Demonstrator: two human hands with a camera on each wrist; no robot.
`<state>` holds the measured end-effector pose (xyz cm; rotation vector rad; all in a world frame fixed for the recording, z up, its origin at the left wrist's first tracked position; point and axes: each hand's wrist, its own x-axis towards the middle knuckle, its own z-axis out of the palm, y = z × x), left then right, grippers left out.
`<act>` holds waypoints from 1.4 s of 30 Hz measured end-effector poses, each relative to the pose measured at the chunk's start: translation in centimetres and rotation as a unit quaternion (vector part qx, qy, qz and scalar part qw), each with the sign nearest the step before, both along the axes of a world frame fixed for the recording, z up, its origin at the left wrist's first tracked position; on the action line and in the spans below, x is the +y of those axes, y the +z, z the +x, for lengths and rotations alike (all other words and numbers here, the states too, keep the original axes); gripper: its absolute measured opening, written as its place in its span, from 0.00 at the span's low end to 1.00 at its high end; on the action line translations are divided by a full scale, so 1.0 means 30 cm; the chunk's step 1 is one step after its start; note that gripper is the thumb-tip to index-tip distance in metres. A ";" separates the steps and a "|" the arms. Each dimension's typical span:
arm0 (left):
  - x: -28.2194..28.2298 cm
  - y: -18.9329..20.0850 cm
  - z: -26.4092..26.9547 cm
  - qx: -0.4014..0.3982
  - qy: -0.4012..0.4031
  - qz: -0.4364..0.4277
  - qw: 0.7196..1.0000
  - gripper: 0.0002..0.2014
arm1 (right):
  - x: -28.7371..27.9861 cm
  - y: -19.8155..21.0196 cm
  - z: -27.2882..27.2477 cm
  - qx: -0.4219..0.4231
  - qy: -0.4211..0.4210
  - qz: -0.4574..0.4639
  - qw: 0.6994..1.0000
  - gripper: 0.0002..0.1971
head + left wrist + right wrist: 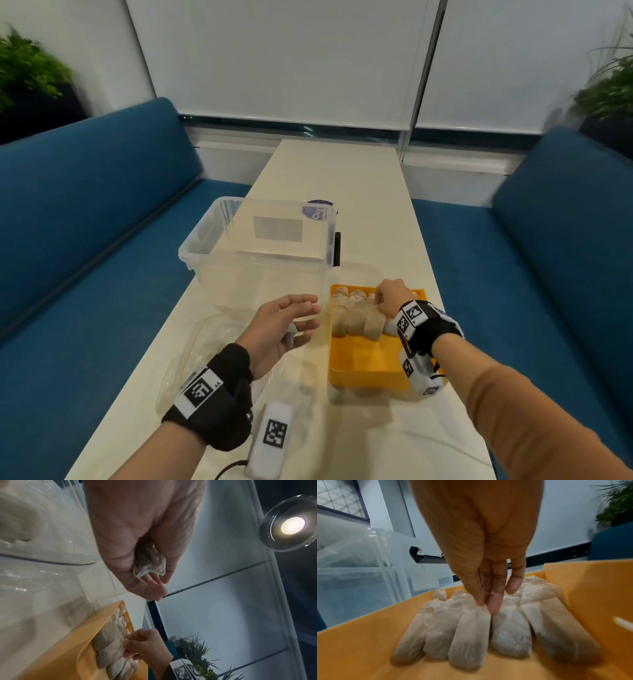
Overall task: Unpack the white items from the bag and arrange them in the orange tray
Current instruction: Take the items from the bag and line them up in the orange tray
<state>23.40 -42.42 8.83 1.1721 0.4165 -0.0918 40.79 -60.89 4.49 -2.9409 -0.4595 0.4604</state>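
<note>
The orange tray [363, 359] sits on the table at front right. Several white wrapped items [356, 317] lie side by side in its far half. My right hand [383, 298] reaches down into the tray. In the right wrist view its thumb and fingers [494, 601] pinch the far end of one white item [471, 631] in the middle of the row. My left hand [291, 318] hovers left of the tray. Its lower fingers curl around a small crumpled white packet [150, 563]. The clear plastic bag [202, 346] lies flat below my left hand.
A clear plastic bin [191, 246] stands behind the bag and overhangs the table's left edge. A purple-lidded tub [318, 209] is behind it. Blue benches [85, 222] run along both sides of the narrow white table [342, 171].
</note>
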 end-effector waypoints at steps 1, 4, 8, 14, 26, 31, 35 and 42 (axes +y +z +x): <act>-0.001 -0.004 -0.001 0.003 0.005 -0.005 1.000 0.10 | 0.001 -0.006 0.005 -0.002 -0.001 0.000 1.000 0.10; -0.005 -0.008 0.002 0.019 0.019 -0.031 0.999 0.11 | -0.002 -0.017 0.012 -0.014 -0.004 0.016 1.000 0.10; -0.023 -0.002 0.018 0.049 0.022 -0.080 0.995 0.15 | -0.018 -0.005 0.017 -0.023 0.006 0.060 0.998 0.09; -0.068 0.028 0.043 0.078 0.032 -0.114 0.990 0.19 | -0.024 0.137 -0.092 -0.065 0.036 0.177 0.981 0.10; -0.129 0.070 0.048 0.028 -0.021 -0.144 0.989 0.24 | 0.052 0.228 -0.389 -0.045 0.051 0.375 0.924 0.07; -0.118 0.062 0.027 -0.008 -0.078 -0.106 0.991 0.17 | -0.010 0.251 -0.380 -0.001 -0.060 0.483 0.873 0.07; -0.134 0.056 0.024 -0.030 -0.096 -0.067 0.993 0.21 | -0.042 0.270 -0.396 0.081 -0.118 0.569 0.810 0.09; -0.169 0.092 0.045 -0.083 -0.051 0.074 0.993 0.12 | -0.112 0.270 -0.418 0.152 -0.143 0.566 0.798 0.10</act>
